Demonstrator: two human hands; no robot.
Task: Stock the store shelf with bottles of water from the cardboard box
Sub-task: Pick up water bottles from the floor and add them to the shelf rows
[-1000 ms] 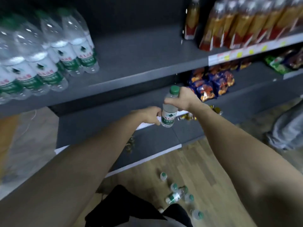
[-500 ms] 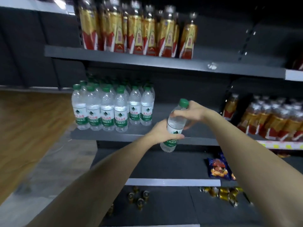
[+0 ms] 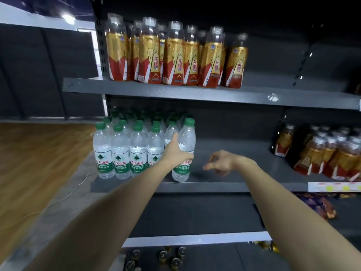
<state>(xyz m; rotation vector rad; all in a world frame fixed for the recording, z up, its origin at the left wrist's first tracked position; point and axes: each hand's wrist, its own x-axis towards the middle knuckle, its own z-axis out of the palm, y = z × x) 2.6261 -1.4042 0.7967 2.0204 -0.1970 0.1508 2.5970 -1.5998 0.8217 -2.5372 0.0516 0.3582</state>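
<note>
- One bottle (image 3: pixel 184 151), clear, green cap, label reading 农夫山泉 饮用纯净水, upright on the shelf (image 3: pixel 224 186).
- Left hand (image 3: pixel 174 153) grips it.
- Right hand (image 3: pixel 220 163), just right of the bottle, loosely curled, holds nothing.

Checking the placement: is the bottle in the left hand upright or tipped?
Upright. The bottle stands base down on the shelf, green cap up, left hand gripping it.
</note>
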